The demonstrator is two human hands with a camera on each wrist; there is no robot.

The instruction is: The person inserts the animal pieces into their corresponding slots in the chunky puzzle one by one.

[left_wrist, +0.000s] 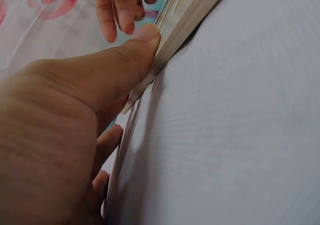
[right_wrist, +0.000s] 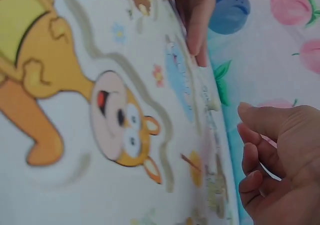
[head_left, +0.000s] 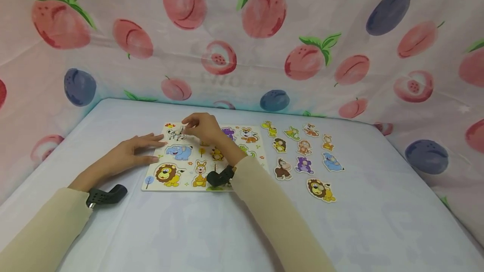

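Note:
A white wooden animal puzzle board (head_left: 151, 184) lies on the table. The zebra (head_left: 174, 135) is at its upper left, with a small knob on it. My right hand (head_left: 204, 128) hovers just over the zebra, fingers loosely bent; in the right wrist view this hand (right_wrist: 285, 155) shows nothing between thumb and fingers. My left hand (head_left: 132, 154) rests along the board's left edge with extended fingers. Its thumb (left_wrist: 132, 50) presses on the board's rim in the left wrist view. My right forearm hides part of the board.
Loose animal pieces lie right of the board, among them a giraffe (head_left: 269, 129), a gorilla (head_left: 282, 169), a purple hippo (head_left: 304, 165), an elephant (head_left: 332, 161) and a lion (head_left: 321, 190). A fruit-print cloth (head_left: 249, 66) hangs behind the table.

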